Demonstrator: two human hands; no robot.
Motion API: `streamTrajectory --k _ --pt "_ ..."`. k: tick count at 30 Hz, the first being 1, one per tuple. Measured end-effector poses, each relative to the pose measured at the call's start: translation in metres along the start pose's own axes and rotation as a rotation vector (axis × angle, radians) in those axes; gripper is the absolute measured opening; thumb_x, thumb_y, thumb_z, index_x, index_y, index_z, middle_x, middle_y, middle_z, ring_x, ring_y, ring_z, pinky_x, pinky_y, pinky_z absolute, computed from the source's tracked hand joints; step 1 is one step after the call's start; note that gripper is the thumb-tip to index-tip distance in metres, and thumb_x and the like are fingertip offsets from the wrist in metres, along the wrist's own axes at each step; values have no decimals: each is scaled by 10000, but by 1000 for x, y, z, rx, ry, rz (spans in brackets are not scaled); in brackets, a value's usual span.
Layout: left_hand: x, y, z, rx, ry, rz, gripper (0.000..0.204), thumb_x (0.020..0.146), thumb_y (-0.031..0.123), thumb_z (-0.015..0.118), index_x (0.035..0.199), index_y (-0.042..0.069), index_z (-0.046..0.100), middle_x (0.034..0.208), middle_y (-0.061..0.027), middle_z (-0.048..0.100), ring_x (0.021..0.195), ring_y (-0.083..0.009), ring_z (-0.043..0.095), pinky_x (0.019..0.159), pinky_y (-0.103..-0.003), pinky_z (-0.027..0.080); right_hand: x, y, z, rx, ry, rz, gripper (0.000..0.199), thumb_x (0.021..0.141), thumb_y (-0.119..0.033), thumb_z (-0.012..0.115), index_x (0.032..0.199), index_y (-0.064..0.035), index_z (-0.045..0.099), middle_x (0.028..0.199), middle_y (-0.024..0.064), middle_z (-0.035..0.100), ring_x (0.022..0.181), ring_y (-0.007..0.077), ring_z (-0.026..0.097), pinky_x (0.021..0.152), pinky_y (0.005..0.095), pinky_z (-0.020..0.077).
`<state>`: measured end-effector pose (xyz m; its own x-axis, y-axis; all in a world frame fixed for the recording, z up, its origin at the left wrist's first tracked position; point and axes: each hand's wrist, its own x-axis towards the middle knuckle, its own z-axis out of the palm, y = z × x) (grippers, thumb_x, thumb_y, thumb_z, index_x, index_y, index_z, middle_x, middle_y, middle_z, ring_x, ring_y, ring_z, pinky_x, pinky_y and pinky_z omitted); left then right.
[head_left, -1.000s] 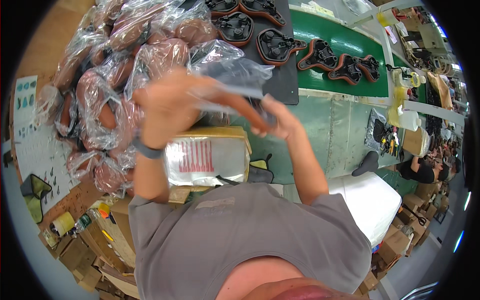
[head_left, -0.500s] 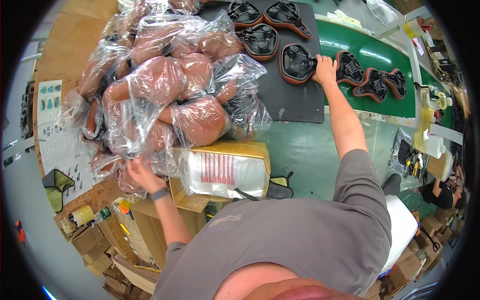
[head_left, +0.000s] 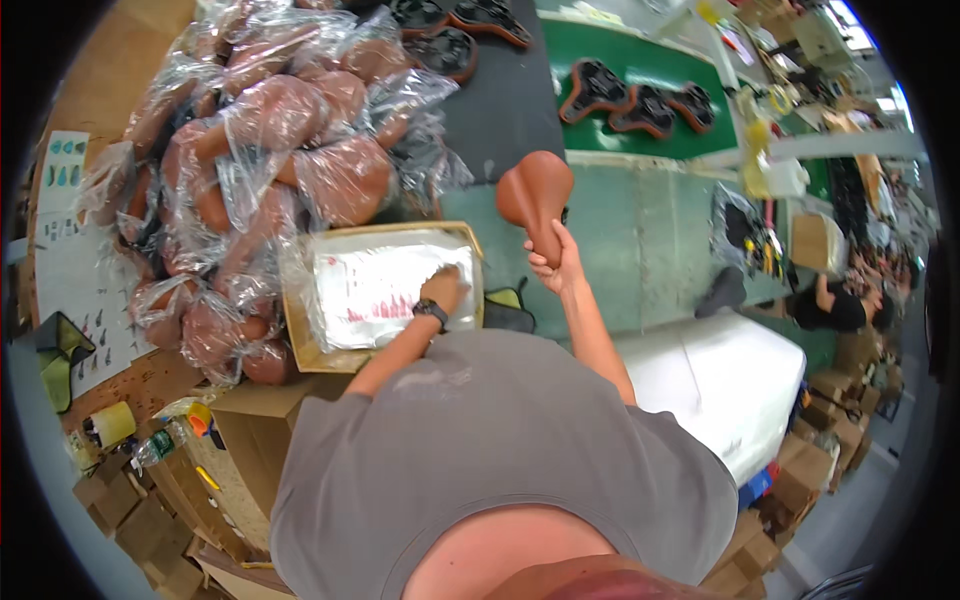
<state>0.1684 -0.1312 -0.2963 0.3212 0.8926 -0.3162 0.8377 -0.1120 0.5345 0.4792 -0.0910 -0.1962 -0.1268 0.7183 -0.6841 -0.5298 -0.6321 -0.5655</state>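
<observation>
A brown bicycle saddle point(head_left: 537, 192) hangs over the green floor, its smooth top facing up and its wide end away from me. My right hand point(head_left: 560, 264) is closed around its narrow nose. On the left, my left hand point(head_left: 443, 288) rests on the stack of clear plastic bags point(head_left: 365, 285) with red print, inside an open cardboard box point(head_left: 297, 318). Its fingers look curled against the top of the stack; whatever they pinch is too small to make out. A dark band circles the left wrist.
Left of the box lies a big heap of bagged brown saddles point(head_left: 280, 130). Several bare saddles lie underside up on the dark mat point(head_left: 500, 110) and the green bench point(head_left: 640, 150). A white wrapped block point(head_left: 700, 385) stands at my right, with tools point(head_left: 760, 235) beyond.
My right hand has lifted a saddle off the mat, turned it top side up and brought it nearer. My left hand has moved from the bagged heap to the box. The view has shifted right.
</observation>
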Motion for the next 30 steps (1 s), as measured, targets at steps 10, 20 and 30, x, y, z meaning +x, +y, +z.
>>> streamTrajectory --k 10,20,30 --pt "-38 -1 30 126 306 156 244 1021 322 752 1017 79 735 1024 -156 702 1002 -403 687 875 -523 573 -258 71 32 720 -551 -54 960 1135 -700 433 1722 39 258 1022 121 566 499 119 442 441 265 358" --pt "-72 -48 4 -653 343 -202 293 1115 202 595 1176 19 816 1053 -150 842 999 -310 805 900 -409 613 -271 92 24 -406 95 -342 585 932 -108 877 1423 22 587 1147 166 778 902 271 790 833 392 645" --pt "-204 -15 -127 -1112 361 -75 256 1187 194 562 1261 17 731 1198 -70 803 1130 -164 734 957 -352 587 -171 105 144 -115 -425 99 536 1038 -119 789 1493 -4 531 1319 207 721 1176 415 778 951 486 700"
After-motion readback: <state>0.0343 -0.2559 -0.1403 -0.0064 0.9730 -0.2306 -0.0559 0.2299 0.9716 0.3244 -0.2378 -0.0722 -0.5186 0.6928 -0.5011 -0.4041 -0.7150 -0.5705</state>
